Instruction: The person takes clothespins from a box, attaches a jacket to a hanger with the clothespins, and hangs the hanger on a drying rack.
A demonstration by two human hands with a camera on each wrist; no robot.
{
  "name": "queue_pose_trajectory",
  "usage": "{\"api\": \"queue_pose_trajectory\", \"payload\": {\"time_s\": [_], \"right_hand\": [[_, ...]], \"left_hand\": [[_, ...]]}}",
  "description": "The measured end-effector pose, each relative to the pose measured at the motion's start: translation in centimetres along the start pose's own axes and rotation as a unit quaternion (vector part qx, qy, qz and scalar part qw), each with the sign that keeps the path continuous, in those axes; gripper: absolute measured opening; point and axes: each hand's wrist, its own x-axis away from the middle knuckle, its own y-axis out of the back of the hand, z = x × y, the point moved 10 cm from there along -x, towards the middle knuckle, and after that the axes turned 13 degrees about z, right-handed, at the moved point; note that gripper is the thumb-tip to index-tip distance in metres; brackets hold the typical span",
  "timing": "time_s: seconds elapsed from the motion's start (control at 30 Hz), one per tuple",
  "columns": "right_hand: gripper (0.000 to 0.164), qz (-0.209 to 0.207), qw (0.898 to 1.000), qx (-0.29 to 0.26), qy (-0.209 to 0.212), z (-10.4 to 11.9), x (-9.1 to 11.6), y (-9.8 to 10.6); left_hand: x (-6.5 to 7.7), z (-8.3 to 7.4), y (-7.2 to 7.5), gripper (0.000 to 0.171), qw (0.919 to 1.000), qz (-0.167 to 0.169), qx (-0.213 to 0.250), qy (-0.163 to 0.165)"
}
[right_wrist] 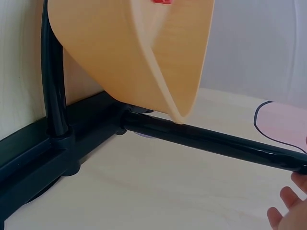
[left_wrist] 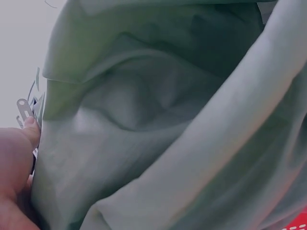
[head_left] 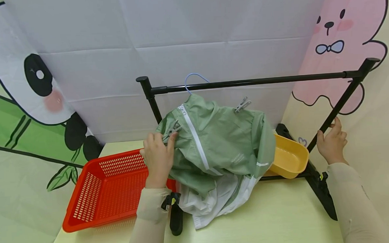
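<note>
A light green hooded jacket [head_left: 227, 134] with a white zip and white lower part hangs by a blue hanger [head_left: 195, 74] from a black rack [head_left: 254, 82]. At its left shoulder my left hand [head_left: 158, 155] grips the fabric, the thumb beside a metal clip [head_left: 173, 128]; the left wrist view shows the thumb [left_wrist: 29, 125] at that clip too. Another metal clip [head_left: 242, 105] sits on the right shoulder. My right hand [head_left: 333, 142] holds the rack's right post, fingers partly out of frame in the right wrist view beside the post [right_wrist: 216, 141].
A red perforated basket [head_left: 116, 190] stands on the table left of the jacket. Behind the jacket's right side is a yellow bin [head_left: 290, 155], partly covered, with something red inside. The rack's black feet [head_left: 321, 192] rest on the pale table [head_left: 276, 212].
</note>
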Motion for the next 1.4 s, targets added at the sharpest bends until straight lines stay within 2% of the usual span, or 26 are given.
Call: {"api": "queue_pose_trajectory", "payload": {"time_s": [0.2,0.5,0.83,1.4], "right_hand": [[0.069,0.006,1.000,0.001,-0.002,0.1,0.0,-0.1],[0.069,0.007,1.000,0.000,-0.007,0.0,0.0,-0.1],[0.070,0.004,1.000,0.001,-0.003,0.0,0.1,0.0],[0.071,0.001,1.000,0.012,0.010,0.2,0.2,0.0]], "left_hand": [[-0.1,0.4,-0.3,0.049,0.9998,0.009,-0.007,0.016],[-0.3,0.5,-0.6,0.051,0.9995,0.018,-0.012,0.025],[-0.1,0.4,-0.9,0.054,0.9977,0.045,-0.024,0.044],[0.3,0.6,-1.1,0.053,0.9989,0.021,-0.026,0.032]]}}
